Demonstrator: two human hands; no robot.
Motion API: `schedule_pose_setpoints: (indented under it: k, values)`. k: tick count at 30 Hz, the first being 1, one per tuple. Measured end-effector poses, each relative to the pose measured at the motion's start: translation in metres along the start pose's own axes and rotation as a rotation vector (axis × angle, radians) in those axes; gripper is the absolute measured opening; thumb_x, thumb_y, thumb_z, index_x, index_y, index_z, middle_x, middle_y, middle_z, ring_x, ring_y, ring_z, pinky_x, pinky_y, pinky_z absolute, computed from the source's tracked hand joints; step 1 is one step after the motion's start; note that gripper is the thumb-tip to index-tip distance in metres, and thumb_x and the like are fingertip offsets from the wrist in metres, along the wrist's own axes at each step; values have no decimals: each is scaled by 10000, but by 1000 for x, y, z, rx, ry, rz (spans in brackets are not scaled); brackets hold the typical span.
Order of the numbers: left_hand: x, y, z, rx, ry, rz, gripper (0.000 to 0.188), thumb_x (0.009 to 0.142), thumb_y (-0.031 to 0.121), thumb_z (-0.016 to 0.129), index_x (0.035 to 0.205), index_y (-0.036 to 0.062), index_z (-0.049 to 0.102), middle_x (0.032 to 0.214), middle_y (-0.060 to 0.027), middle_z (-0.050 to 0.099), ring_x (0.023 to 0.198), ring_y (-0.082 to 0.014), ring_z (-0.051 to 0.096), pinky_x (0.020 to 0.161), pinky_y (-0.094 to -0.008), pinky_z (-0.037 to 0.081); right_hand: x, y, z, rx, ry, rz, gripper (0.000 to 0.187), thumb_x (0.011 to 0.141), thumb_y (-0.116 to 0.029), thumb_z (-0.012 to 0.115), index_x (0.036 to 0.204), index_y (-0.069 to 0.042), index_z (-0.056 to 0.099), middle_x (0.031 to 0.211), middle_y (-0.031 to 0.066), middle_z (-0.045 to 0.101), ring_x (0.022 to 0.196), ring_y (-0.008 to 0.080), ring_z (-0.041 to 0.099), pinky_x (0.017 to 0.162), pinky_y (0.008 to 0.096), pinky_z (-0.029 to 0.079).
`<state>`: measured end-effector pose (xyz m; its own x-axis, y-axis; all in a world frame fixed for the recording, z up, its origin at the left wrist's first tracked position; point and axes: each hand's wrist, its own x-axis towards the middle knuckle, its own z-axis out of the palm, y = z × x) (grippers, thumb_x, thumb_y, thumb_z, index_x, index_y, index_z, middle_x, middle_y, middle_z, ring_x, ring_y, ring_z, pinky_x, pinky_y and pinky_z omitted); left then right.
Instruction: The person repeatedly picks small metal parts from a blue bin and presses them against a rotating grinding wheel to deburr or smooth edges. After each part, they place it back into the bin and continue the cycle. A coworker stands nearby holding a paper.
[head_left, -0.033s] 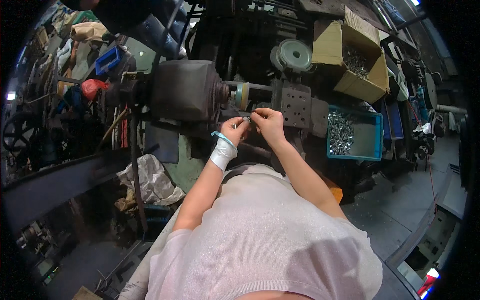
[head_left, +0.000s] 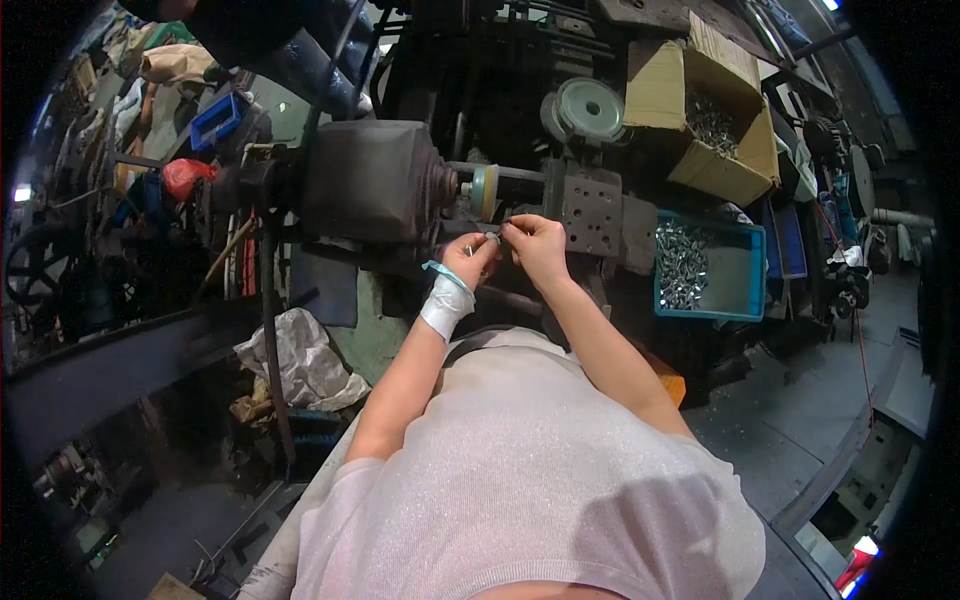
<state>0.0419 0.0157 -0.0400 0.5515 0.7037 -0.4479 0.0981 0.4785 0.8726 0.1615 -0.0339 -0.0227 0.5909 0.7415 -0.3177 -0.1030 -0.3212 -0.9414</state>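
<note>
Workpiece [head_left: 492,237] in left hand [head_left: 470,262]: pinching it in fingertip grip, silvery, too small for reading any marking, beside right hand [head_left: 541,248]; cannot tell whether also gripping there.

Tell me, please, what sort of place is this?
Probably a metalworking shop: a dark machine stands at the upper middle, and many shiny metal parts lie in a blue bin on the right, with more in a box behind it.

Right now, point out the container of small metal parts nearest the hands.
The turquoise rectangular plastic bin, right of the right hand; the open brown cardboard box, also holding metal parts, lies farther off.
</note>
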Motion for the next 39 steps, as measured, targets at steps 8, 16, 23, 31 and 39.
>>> schedule_pose_setpoints:
  k: [8, 16, 23, 31, 39]
  values:
    - [21, -4, 4, -78, 81, -122, 118, 780, 184, 589, 758, 69, 574, 612, 23, 534, 483, -61, 453, 418, -186, 334, 22, 7, 6, -81, 58, 11, 141, 713, -81, 599, 785, 36, 630, 561, 77, 571, 451, 97, 485, 438, 257, 383]
    - [28, -14, 7, -125, 128, -88, 152, 773, 195, 598, 728, 60, 546, 591, 1, 522, 455, -78, 447, 383, -203, 326, 28, 17, 11, -144, 105, -109, 117, 731, -61, 597, 800, 27, 633, 573, 29, 565, 423, 56, 457, 396, 201, 363]
    - [27, -19, 9, -112, 204, -27, 166, 775, 198, 594, 726, 47, 545, 590, -6, 525, 463, -76, 453, 391, -206, 333, 22, 8, 12, -146, 108, -57, 147, 691, -74, 588, 794, 20, 636, 711, 157, 624, 634, 164, 588, 605, 275, 443]
    - [-1, 0, 6, -41, 82, 53, 209, 826, 213, 540, 812, 7, 575, 638, -13, 553, 505, -71, 469, 444, -201, 375, -7, -14, -1, 17, 49, -48, 123, 732, -70, 603, 823, 5, 638, 580, 29, 573, 479, 55, 485, 423, 209, 369]
    - [0, 2, -10, -513, -272, -311, 183, 825, 253, 548, 829, 71, 542, 688, 4, 527, 526, -63, 450, 389, -172, 306, -12, -15, -11, 100, -87, -195, 119, 752, -57, 588, 840, 10, 630, 632, 26, 583, 491, 61, 494, 437, 194, 384]
